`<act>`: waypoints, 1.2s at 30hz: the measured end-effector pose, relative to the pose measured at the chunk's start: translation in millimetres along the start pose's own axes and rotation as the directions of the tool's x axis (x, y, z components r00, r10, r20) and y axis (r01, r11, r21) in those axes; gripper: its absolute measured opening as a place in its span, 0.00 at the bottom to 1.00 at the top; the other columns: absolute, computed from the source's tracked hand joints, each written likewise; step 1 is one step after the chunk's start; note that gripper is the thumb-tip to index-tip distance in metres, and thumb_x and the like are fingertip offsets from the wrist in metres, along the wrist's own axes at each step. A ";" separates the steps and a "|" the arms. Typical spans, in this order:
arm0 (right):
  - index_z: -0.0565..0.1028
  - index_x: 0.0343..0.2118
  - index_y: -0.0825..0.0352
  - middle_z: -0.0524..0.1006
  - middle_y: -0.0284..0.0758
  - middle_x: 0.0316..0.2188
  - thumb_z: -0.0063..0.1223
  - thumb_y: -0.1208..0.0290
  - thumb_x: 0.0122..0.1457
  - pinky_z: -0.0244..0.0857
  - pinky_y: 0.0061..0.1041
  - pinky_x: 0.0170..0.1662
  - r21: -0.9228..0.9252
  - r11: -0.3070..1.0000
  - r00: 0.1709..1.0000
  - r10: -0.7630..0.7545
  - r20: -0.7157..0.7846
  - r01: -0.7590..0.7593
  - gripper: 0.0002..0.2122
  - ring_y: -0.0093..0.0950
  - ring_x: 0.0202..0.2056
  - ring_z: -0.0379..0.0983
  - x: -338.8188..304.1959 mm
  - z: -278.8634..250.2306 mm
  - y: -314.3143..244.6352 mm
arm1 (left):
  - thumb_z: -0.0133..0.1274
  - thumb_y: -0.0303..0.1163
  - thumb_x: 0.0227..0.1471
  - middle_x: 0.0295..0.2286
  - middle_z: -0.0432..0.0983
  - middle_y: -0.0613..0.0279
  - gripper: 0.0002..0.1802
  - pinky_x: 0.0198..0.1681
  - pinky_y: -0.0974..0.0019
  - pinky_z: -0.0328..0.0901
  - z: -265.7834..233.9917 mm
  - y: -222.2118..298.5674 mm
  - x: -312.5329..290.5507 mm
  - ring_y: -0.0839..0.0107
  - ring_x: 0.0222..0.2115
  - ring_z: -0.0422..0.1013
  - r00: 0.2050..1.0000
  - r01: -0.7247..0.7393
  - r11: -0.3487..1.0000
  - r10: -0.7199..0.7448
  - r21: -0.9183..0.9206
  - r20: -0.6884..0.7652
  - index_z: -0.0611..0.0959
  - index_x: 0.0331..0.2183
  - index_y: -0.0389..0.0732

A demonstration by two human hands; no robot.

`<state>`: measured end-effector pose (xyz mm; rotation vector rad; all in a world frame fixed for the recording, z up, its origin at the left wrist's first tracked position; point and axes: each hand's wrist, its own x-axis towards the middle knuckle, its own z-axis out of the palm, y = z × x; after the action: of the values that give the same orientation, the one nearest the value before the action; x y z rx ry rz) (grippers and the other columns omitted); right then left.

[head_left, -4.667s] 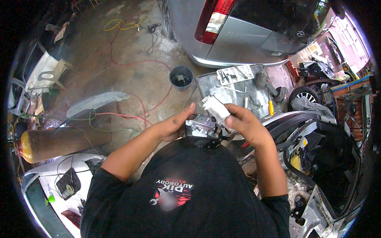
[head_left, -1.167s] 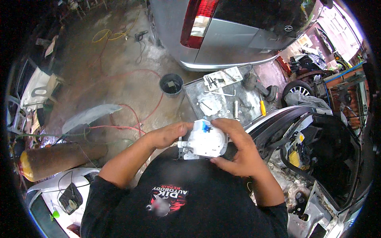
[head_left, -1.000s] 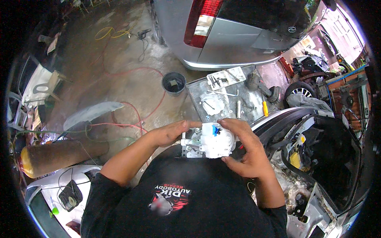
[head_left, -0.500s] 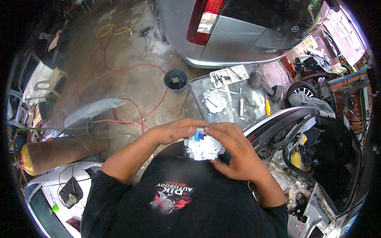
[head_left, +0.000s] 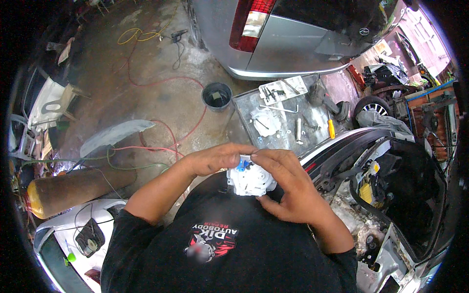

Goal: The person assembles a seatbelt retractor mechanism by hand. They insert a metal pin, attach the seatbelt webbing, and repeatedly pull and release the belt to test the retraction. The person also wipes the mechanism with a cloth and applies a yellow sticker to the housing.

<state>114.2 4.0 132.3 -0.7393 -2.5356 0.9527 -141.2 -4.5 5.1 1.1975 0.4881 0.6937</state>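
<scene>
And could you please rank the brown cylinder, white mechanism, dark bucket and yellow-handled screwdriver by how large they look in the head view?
1. Brown cylinder
2. White mechanism, held nearer the camera, which enlarges it
3. Dark bucket
4. Yellow-handled screwdriver

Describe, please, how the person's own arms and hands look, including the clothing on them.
The left hand and right hand are ungloved. Bare forearms extend from short black fabric sleeves of a black T-shirt with a red-and-white print.
</scene>
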 end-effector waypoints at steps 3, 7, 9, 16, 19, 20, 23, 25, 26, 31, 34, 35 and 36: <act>0.69 0.64 0.66 0.72 0.47 0.59 0.69 0.77 0.45 0.62 0.48 0.64 -0.009 1.000 1.000 0.002 0.026 -0.001 0.38 0.50 0.59 0.69 0.4 -0.3 1.2 | 0.50 0.90 0.39 0.62 0.72 0.49 0.74 0.68 0.55 0.58 -0.2 7.3 1.4 0.58 0.64 0.67 0.993 0.109 0.994 -0.108 0.019 -0.036 0.71 0.67 0.33; 0.69 0.64 0.66 0.72 0.47 0.60 0.69 0.77 0.45 0.61 0.48 0.65 -0.027 1.000 0.999 -0.002 0.032 0.003 0.38 0.50 0.60 0.68 3.0 -0.1 2.1 | 0.55 0.85 0.41 0.61 0.73 0.49 0.71 0.67 0.55 0.59 -0.7 11.0 2.6 0.58 0.63 0.68 0.992 0.120 0.993 -0.119 -0.002 -0.044 0.71 0.66 0.33; 0.69 0.64 0.66 0.72 0.46 0.60 0.69 0.76 0.46 0.62 0.48 0.65 -0.031 1.000 0.999 0.006 0.033 -0.005 0.38 0.51 0.60 0.69 2.7 0.2 2.8 | 0.57 0.82 0.42 0.60 0.74 0.49 0.69 0.67 0.55 0.60 0.2 14.4 2.9 0.58 0.61 0.69 0.988 0.143 0.989 -0.144 -0.027 -0.046 0.71 0.66 0.32; 0.69 0.64 0.66 0.73 0.46 0.60 0.70 0.76 0.47 0.63 0.47 0.64 -0.046 0.999 1.000 0.016 0.022 -0.015 0.37 0.49 0.59 0.70 4.9 1.4 1.7 | 0.67 0.70 0.40 0.57 0.76 0.51 0.63 0.63 0.59 0.63 -2.6 7.7 4.5 0.60 0.58 0.72 0.988 0.150 0.986 -0.153 -0.074 -0.035 0.72 0.65 0.33; 0.69 0.64 0.66 0.73 0.46 0.60 0.71 0.76 0.47 0.64 0.46 0.64 -0.052 0.999 0.999 0.018 0.029 -0.016 0.37 0.49 0.59 0.70 5.8 1.5 1.4 | 0.70 0.64 0.39 0.56 0.77 0.53 0.62 0.62 0.60 0.64 0.1 8.1 3.4 0.62 0.56 0.73 0.985 0.162 0.983 -0.166 -0.091 -0.042 0.72 0.65 0.33; 0.69 0.64 0.66 0.73 0.46 0.60 0.71 0.76 0.47 0.63 0.47 0.64 -0.048 0.999 0.999 0.012 0.034 -0.010 0.37 0.49 0.59 0.70 5.9 1.4 1.7 | 0.71 0.62 0.38 0.55 0.78 0.53 0.61 0.62 0.60 0.64 0.7 10.2 3.1 0.62 0.56 0.73 0.984 0.170 0.981 -0.175 -0.095 -0.040 0.72 0.65 0.33; 0.69 0.64 0.66 0.73 0.46 0.60 0.71 0.75 0.48 0.63 0.47 0.65 -0.037 0.999 0.999 0.001 0.042 0.000 0.37 0.49 0.60 0.69 5.0 2.3 3.8 | 0.71 0.58 0.39 0.55 0.78 0.54 0.59 0.61 0.60 0.64 0.0 16.7 1.1 0.64 0.56 0.73 0.975 0.214 0.977 -0.215 -0.014 -0.053 0.71 0.66 0.33; 0.69 0.65 0.66 0.72 0.46 0.61 0.71 0.75 0.48 0.62 0.47 0.66 -0.032 0.999 0.999 0.004 0.037 -0.003 0.38 0.49 0.62 0.68 2.8 5.0 6.6 | 0.70 0.51 0.44 0.53 0.78 0.53 0.51 0.61 0.61 0.64 1.3 15.2 -2.1 0.63 0.54 0.73 0.982 0.163 0.987 -0.163 -0.006 -0.093 0.74 0.63 0.34; 0.68 0.66 0.65 0.71 0.46 0.62 0.71 0.74 0.48 0.61 0.48 0.67 -0.035 0.999 0.999 0.010 0.042 -0.008 0.39 0.49 0.63 0.67 2.1 6.1 7.9 | 0.69 0.47 0.46 0.53 0.78 0.53 0.46 0.60 0.61 0.64 1.9 14.5 -3.1 0.63 0.54 0.73 0.984 0.136 0.991 -0.135 -0.001 -0.116 0.75 0.62 0.34; 0.62 0.71 0.65 0.65 0.49 0.69 0.72 0.69 0.52 0.56 0.47 0.71 -0.005 1.000 0.997 0.027 0.079 -0.027 0.43 0.50 0.70 0.60 -2.3 12.6 14.8 | 0.70 0.45 0.46 0.53 0.79 0.53 0.46 0.59 0.61 0.65 4.9 13.7 -2.7 0.65 0.53 0.73 0.973 0.179 0.976 -0.194 -0.124 -0.123 0.75 0.62 0.33; 0.59 0.72 0.67 0.59 0.55 0.71 0.71 0.61 0.58 0.53 0.46 0.73 0.191 0.975 0.993 0.116 -0.012 -0.111 0.43 0.49 0.72 0.56 -8.6 14.6 19.4 | 0.70 0.45 0.45 0.52 0.79 0.54 0.46 0.58 0.61 0.67 0.5 10.5 -3.1 0.66 0.52 0.74 0.980 0.152 0.985 -0.161 -0.080 -0.116 0.75 0.62 0.33; 0.59 0.72 0.68 0.60 0.57 0.70 0.70 0.59 0.59 0.53 0.45 0.72 0.277 0.946 0.982 0.185 -0.032 -0.170 0.43 0.49 0.72 0.57 -11.3 17.5 26.3 | 0.70 0.45 0.45 0.51 0.79 0.54 0.46 0.58 0.61 0.67 -0.1 10.1 -2.7 0.66 0.51 0.74 0.985 0.136 0.989 -0.141 -0.059 -0.099 0.75 0.62 0.33; 0.59 0.72 0.68 0.62 0.59 0.69 0.69 0.57 0.60 0.53 0.43 0.72 0.358 0.906 0.964 0.260 -0.049 -0.226 0.42 0.49 0.71 0.59 -15.3 23.0 37.5 | 0.70 0.48 0.42 0.51 0.79 0.54 0.49 0.58 0.61 0.67 1.3 15.9 -0.3 0.65 0.52 0.74 0.981 0.168 0.986 -0.168 -0.010 -0.094 0.75 0.62 0.33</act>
<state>128.9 7.5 88.3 -0.9760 -2.1378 1.3710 -144.1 -2.3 20.6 1.1108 0.6598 0.6067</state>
